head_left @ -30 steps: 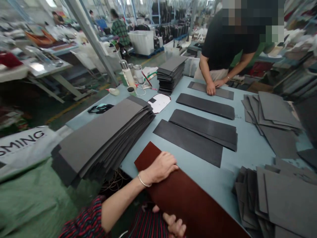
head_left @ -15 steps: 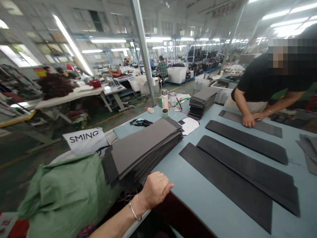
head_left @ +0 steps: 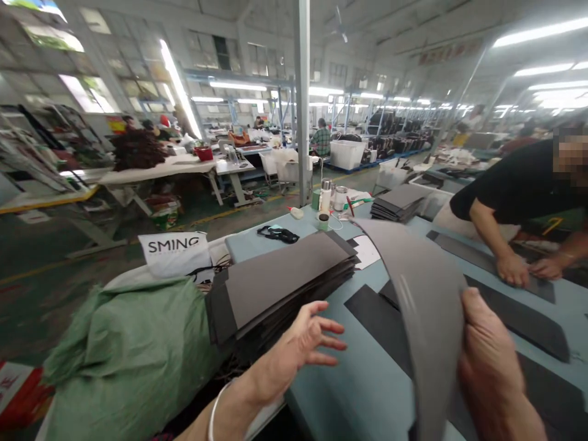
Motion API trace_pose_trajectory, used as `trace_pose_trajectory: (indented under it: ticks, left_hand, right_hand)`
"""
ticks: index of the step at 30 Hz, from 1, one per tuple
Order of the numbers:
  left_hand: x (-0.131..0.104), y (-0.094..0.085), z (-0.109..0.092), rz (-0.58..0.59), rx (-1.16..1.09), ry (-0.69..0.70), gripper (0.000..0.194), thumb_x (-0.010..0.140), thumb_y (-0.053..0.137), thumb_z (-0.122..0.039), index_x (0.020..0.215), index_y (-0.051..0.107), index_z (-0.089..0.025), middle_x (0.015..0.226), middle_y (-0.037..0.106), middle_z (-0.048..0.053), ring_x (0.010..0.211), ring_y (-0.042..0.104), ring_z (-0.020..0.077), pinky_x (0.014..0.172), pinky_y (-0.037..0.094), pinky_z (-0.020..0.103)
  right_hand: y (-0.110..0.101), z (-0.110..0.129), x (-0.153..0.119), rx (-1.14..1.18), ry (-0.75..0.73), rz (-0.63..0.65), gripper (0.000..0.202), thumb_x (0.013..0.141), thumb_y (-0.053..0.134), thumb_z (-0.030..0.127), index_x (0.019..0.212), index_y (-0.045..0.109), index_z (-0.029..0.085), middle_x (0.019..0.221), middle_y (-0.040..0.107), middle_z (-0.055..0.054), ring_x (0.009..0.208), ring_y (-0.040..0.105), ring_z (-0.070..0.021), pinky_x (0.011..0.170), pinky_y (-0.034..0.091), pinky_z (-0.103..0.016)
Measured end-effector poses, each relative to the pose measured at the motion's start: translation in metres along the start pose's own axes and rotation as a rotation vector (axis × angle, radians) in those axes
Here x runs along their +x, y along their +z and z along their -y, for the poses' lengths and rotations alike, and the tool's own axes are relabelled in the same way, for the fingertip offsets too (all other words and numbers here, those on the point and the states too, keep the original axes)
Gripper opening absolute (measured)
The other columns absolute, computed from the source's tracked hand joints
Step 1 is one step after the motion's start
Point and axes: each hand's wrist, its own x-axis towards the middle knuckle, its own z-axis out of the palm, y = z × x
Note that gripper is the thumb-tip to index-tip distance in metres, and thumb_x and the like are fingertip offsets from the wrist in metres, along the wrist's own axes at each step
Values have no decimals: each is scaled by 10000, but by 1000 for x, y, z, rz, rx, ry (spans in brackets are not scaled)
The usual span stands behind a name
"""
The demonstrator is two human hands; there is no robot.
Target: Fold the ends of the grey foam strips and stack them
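Note:
My right hand (head_left: 491,361) grips a long grey sheet (head_left: 413,275) by its right edge, and the sheet bends in a curve above the table. My left hand (head_left: 312,337) hovers with fingers spread, holding nothing, in front of a stack of grey and black sheets (head_left: 285,269). Dark strips (head_left: 381,324) lie on the blue-green table behind the raised sheet, which hides part of them. A white piece (head_left: 367,252) is partly covered beside the stack.
Across the table (head_left: 248,245) a co-worker's hands (head_left: 514,269) press on another strip. A second stack (head_left: 399,202), a flask (head_left: 325,196) and a black strap item (head_left: 278,233) sit toward the back. A green sack (head_left: 133,361) bulges at left.
My right hand has come into view with the grey sheet raised. My left hand has opened from a closed fist. The view has turned left, and the co-worker's hands have shifted along the strip.

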Motion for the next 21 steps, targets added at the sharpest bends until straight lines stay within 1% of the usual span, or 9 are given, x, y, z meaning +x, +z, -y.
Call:
trace_pose_trajectory:
  ticks: [2,4,8,11,13,15,16,18,21]
  left_hand:
    - [-1,-18,-15,-32,53,0,720,774,663,-517,1351,304,-279,1213,555,153,991,631,251,788,519,413]
    - [1,-48,-32,-136,205,-11,701,748,708,-451,1326,351,-279,1125,594,106,871,637,192,737,513,355]
    - [9,-134,-61,-344,502,-115,566,715,712,-504,1178,522,-239,1038,666,61,926,645,218,810,513,367]
    - [16,-204,-66,-438,656,-141,605,613,761,-567,1078,595,-216,1041,695,61,995,641,265,873,506,388]
    - [21,-240,-59,-462,778,-181,618,604,736,-617,1045,622,-199,1028,703,78,985,643,289,894,496,418]
    - [25,-261,-44,-520,930,-170,622,619,683,-670,1009,648,-186,1005,700,94,975,638,304,914,481,447]
    - [25,-266,-36,-560,995,-141,619,633,654,-686,995,657,-183,997,696,98,977,632,307,925,474,455]
    - [24,-270,-21,-652,1060,-90,605,650,626,-687,986,666,-186,998,689,99,978,625,302,935,468,461]
    - [15,-267,-9,-800,955,-122,581,616,662,-654,982,666,-203,957,705,68,926,644,277,877,510,431]
  right_hand:
    - [34,-19,-3,86,22,30,307,766,691,480,935,643,228,888,690,-15,764,652,-173,738,569,-359]
    - [69,-46,-12,167,6,72,303,778,683,463,933,579,224,914,684,6,815,642,-151,789,544,-335]
    - [134,-108,-39,306,109,204,277,822,644,420,983,499,247,1014,682,6,932,639,-147,872,515,-329]
    - [163,-151,-58,238,305,293,324,802,651,436,995,479,242,994,690,-25,851,663,-168,708,541,-294]
    - [167,-174,-63,72,513,384,368,775,653,503,932,483,217,848,698,-48,677,662,-177,517,490,-258]
    - [159,-190,-59,-94,647,482,416,771,616,587,835,487,197,662,667,-46,509,614,-166,404,386,-227]
    - [152,-193,-54,-152,654,514,436,777,591,616,789,484,193,595,643,-40,453,583,-153,384,344,-216]
    - [136,-194,-38,-224,553,495,446,801,558,622,731,484,188,522,603,-18,392,520,-119,387,305,-205]
    - [118,-186,-7,-297,313,320,405,824,570,568,707,493,188,533,572,18,423,469,-87,440,331,-205]
